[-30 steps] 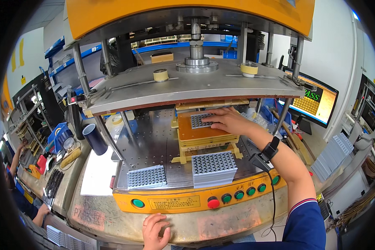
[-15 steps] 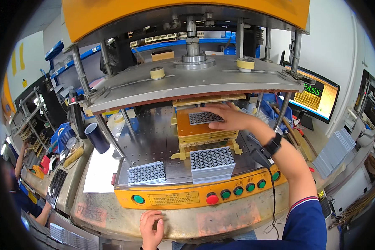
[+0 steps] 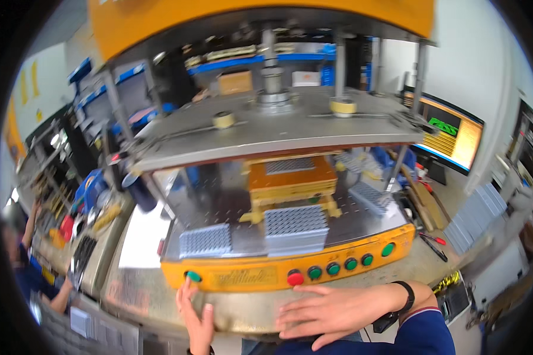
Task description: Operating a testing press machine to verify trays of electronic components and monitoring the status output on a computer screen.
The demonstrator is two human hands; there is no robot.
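Two spread hands, left (image 3: 196, 316), right (image 3: 331, 312), five green buttons (image 3: 345, 264), one red button (image 3: 295, 277)

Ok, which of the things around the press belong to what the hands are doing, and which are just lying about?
In hand:
left hand at the green button
right hand flat on the bench edge below the button row
grey panel on the orange fixture
panel stacks

Lying about:
tape rolls
monitor
white sheet
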